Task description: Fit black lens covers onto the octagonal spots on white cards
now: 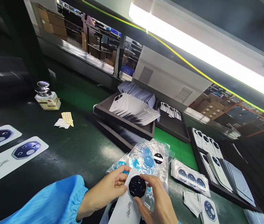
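My left hand grips the upper left edge of a white phone back panel. A dark round camera lens cover lies over the panel's top end. The thumb and index finger of my right hand pinch this cover at its right and lower edges. More panels lie beneath the one I hold, mostly hidden by it and my hands. Just beyond my fingers lies a clear plastic sheet with blue round films and one black round lens cover.
White panels stand fanned in a dark tray ahead. Further trays sit to the right, near a wrapped pack of lens covers. At left are a pump bottle, a yellow sticker sheet and two panels.
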Demonstrator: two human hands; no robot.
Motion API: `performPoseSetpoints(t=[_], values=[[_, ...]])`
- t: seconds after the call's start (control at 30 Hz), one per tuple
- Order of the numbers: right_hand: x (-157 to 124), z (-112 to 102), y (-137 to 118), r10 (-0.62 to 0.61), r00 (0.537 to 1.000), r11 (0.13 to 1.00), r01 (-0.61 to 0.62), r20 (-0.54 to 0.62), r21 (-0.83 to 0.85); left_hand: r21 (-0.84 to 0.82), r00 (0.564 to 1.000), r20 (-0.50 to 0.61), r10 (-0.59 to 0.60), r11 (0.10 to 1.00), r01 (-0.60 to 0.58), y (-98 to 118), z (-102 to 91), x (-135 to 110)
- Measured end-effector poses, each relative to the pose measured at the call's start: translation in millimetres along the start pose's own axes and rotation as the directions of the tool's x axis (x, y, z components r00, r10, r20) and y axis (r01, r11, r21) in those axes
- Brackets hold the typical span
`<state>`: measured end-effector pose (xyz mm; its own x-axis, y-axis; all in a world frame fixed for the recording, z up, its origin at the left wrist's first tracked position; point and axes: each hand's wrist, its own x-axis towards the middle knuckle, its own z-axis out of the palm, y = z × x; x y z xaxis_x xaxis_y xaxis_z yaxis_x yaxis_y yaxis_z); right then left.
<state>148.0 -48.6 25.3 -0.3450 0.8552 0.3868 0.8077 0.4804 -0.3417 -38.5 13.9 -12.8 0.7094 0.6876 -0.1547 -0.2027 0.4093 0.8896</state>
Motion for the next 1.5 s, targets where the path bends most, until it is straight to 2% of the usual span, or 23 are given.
performPoseSetpoints(t=[0.1, 0.3, 0.63, 1.03, 1.5], values=[[-0.5, 4.2, -1.2, 0.027, 0.999, 0.999, -0.027, -0.019, 0.024, 0.012, 0.999, 0.032, -0.003, 1.000, 0.003, 4.6, 0.4, -1.7], [-0.5, 6.4, -2.9, 0.057, 0.998, 0.998, -0.056, -0.038, 0.024, 0.044, 1.000, 0.018, -0.022, 0.999, 0.021, 7.4, 0.1, -3.1], [0.0, 1.4, 0.1, 0.009, 0.998, 1.000, -0.010, 0.056, 0.021, 0.023, 0.999, -0.005, -0.046, 0.999, 0.046, 10.6, 2.7, -5.5], [-1.8, 3.4, 1.9, 0.017, 0.996, 1.000, -0.018, 0.089, 0.018, -0.041, 1.000, -0.004, -0.010, 0.999, 0.010, -3.7, 0.9, -1.1], [-2.3, 9.4, -4.4, -0.003, 1.000, 1.000, 0.004, -0.025, 0.006, -0.025, 0.999, 0.015, -0.034, 0.999, 0.034, 7.9, 3.1, -6.4]])
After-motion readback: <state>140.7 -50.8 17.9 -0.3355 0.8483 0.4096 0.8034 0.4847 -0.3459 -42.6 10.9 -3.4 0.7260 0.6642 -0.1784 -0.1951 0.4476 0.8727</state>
